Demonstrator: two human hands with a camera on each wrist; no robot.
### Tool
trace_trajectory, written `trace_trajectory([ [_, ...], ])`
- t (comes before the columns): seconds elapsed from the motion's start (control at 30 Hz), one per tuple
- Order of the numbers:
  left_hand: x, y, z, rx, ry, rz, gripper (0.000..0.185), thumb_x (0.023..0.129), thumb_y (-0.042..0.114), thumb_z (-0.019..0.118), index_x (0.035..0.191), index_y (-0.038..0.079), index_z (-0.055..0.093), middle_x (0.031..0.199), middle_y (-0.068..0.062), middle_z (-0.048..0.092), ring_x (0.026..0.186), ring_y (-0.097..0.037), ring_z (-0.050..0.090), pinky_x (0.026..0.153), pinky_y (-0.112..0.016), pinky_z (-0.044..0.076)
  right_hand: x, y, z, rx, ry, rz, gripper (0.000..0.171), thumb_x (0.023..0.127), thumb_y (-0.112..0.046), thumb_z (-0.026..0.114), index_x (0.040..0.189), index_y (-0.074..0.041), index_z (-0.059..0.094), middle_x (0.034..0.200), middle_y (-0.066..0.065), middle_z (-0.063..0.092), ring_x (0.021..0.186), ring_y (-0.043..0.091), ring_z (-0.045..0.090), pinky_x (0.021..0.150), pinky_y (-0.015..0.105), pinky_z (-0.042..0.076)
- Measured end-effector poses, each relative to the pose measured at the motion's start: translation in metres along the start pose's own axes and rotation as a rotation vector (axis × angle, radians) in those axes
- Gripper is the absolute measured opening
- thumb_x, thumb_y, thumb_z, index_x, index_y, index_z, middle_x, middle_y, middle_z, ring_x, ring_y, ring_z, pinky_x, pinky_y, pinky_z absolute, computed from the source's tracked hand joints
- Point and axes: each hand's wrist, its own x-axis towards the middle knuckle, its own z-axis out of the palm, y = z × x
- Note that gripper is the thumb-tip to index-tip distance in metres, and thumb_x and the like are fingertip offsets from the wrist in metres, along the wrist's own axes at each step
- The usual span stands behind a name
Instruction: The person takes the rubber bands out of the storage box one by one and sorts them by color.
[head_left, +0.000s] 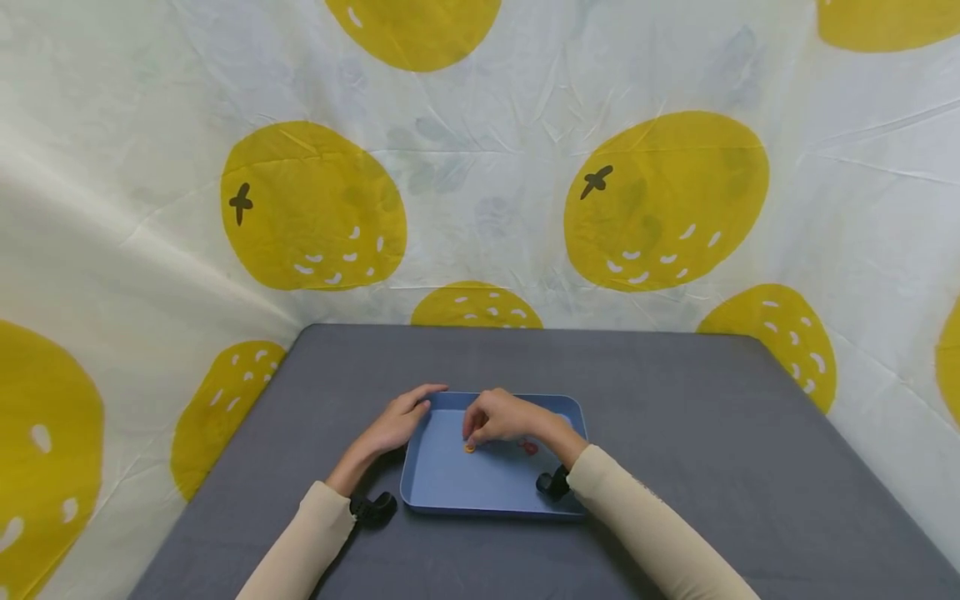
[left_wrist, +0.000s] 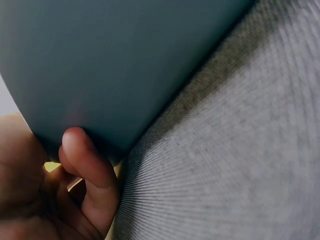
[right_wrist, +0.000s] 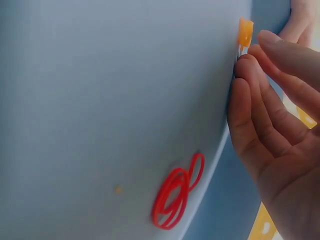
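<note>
A shallow blue tray (head_left: 487,493) sits on the grey cloth. My left hand (head_left: 397,423) rests at its far left corner, with the thumb (left_wrist: 80,150) against the outer wall and the other fingers stretched past the corner. Over the middle of the tray, my right hand (head_left: 501,417) reaches down with fingers bent loosely together. Right by its fingertips is a small orange ring-like piece (right_wrist: 245,32); a narrow gap shows between it and the thumb in the right wrist view. A looped red cord (right_wrist: 170,200) lies in the tray beneath the right wrist.
The grey-covered table (head_left: 720,450) extends around the tray on all sides. A white curtain printed with yellow fruit (head_left: 667,200) hangs behind and beside it. Each wrist wears a black camera, the right one (head_left: 553,483) over the tray. A tiny orange speck (right_wrist: 118,189) lies near the cord.
</note>
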Motion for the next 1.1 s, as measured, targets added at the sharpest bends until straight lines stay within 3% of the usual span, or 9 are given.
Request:
trace_trajectory([
  [0.47, 0.0003, 0.0015, 0.0011, -0.015, 0.006, -0.003, 0.041, 0.112, 0.015, 0.042, 0.151, 0.022, 0.055, 0.158, -0.011, 0.05, 0.149, -0.034, 0.043, 0.116, -0.06, 0.039, 0.0021, -0.0023, 0.0047, -0.099, 0.028, 0.014, 0.013, 0.094, -0.015, 0.077, 0.082, -0.019, 0.08, 0.073, -0.01, 0.072, 0.06, 0.002, 0.058, 0.056, 0.019, 0.047],
  [0.93, 0.0012, -0.0002, 0.0019, -0.022, 0.019, 0.002, 0.04, 0.112, 0.017, 0.042, 0.149, 0.024, 0.056, 0.158, -0.01, 0.05, 0.149, -0.034, 0.043, 0.116, -0.06, 0.038, -0.001, -0.0038, 0.0037, -0.057, 0.048, 0.01, 0.011, 0.092, -0.015, 0.08, 0.081, -0.016, 0.08, 0.072, -0.009, 0.072, 0.062, 0.003, 0.061, 0.059, 0.02, 0.051],
  [1.1, 0.0021, -0.0015, 0.0022, -0.013, 0.018, 0.001, 0.04, 0.113, 0.018, 0.042, 0.15, 0.024, 0.056, 0.158, -0.009, 0.05, 0.15, -0.034, 0.043, 0.116, -0.06, 0.039, -0.0022, -0.0052, 0.0028, -0.042, 0.048, 0.017, 0.01, 0.091, -0.008, 0.078, 0.083, -0.014, 0.08, 0.077, -0.006, 0.075, 0.064, 0.003, 0.062, 0.06, 0.021, 0.052],
])
